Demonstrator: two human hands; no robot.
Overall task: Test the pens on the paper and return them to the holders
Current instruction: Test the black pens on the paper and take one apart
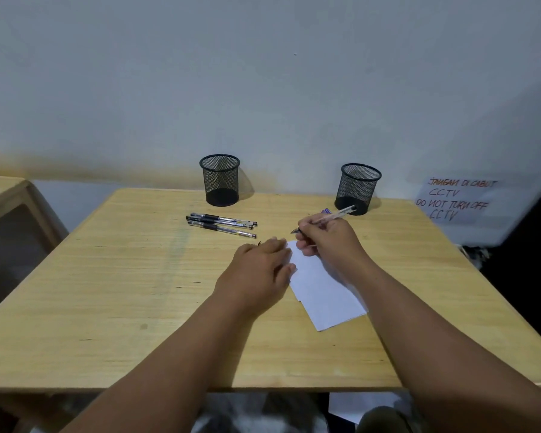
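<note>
A white sheet of paper (324,290) lies on the wooden table (122,276), right of centre. My left hand (258,270) rests flat on its left edge, with a small dark piece showing at its knuckles. My right hand (327,237) grips a clear pen (338,214) above the sheet's far corner, tip pointing left just beyond the paper. Three clear pens with black grips (221,225) lie side by side behind my left hand. Two black mesh holders stand at the back, one at the left (221,179), one at the right (358,189); both look empty.
A grey wall rises directly behind the table. A handwritten CCTV notice (456,200) hangs at the right, by a dark gap. Another wooden table (3,195) stands to the left. Below the front edge, papers lie on the floor.
</note>
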